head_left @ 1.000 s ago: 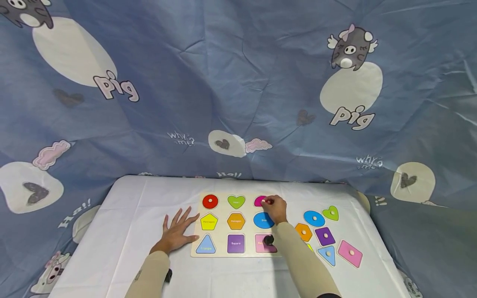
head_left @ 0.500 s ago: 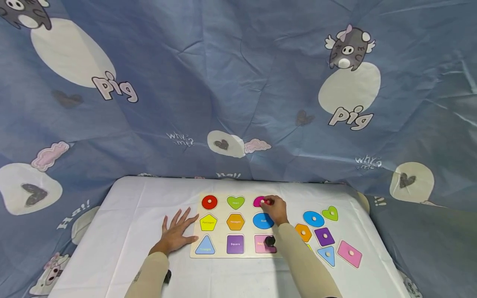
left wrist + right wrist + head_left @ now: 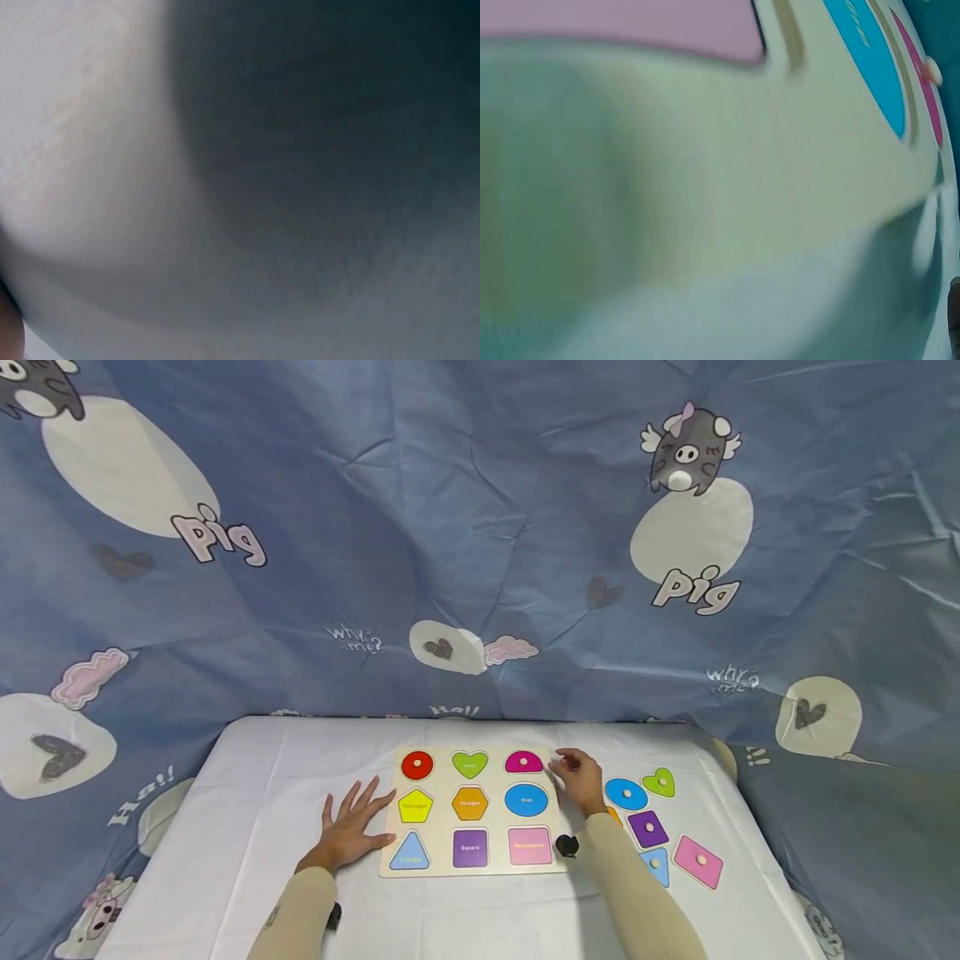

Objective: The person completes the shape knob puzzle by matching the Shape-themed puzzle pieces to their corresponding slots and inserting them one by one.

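Observation:
A pale wooden shape puzzle board (image 3: pixel 442 839) lies on the white-covered table in the head view. My left hand (image 3: pixel 345 831) is spread flat beside it, fingertips and thumb touching its left edge. Knobbed pieces sit in two of its slots: a red circle (image 3: pixel 417 766) at top left and a magenta semicircle (image 3: pixel 516 767) at top right. The other slots show printed coloured shapes. Just off the board's upper right edge, my right hand (image 3: pixel 583 781) has loosely bent fingers and holds nothing that I can see. The left wrist view is blurred by sleeve fabric.
Loose knobbed pieces lie right of the board: a blue oval (image 3: pixel 617 792), a green heart (image 3: pixel 656 783), a purple square (image 3: pixel 640 833), a pink parallelogram-like piece (image 3: pixel 690 853) and a blue triangle (image 3: pixel 662 868). An orange piece is partly behind my right arm. A patterned curtain (image 3: pixel 480 568) hangs behind.
My right hand has let go of the magenta semicircle's knob and moved right, off the board. The semicircle stays in its slot, now fully uncovered. My left hand has stayed at the left edge.

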Motion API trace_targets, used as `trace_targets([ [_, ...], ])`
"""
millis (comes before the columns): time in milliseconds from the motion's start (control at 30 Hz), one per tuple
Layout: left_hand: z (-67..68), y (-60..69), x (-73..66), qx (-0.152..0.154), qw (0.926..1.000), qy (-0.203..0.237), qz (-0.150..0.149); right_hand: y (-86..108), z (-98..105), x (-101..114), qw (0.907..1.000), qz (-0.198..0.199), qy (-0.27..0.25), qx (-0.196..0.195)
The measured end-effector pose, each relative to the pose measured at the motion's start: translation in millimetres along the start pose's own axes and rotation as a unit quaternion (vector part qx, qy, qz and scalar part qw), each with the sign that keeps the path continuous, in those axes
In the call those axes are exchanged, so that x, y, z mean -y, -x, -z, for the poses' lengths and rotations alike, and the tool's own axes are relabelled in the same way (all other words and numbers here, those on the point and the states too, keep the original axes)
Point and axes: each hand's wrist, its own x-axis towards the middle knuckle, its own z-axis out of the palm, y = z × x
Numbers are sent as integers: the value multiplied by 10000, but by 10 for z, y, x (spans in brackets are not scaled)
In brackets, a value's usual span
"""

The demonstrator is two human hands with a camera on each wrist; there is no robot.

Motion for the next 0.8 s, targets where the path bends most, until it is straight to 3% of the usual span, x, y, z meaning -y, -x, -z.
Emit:
trace_targets([
  [300,-23,-6,24,-152,9998,11,-130,-29,307,-176,9984,-491,-36,-264],
  [500,-12,-13,9,-49,10000,20,-17,-30,542,-259,9978,-407,-72,-509],
  [800,19,12,-33,-28,10000,-19,81,-22,883,-392,9947,-740,89,-709],
])
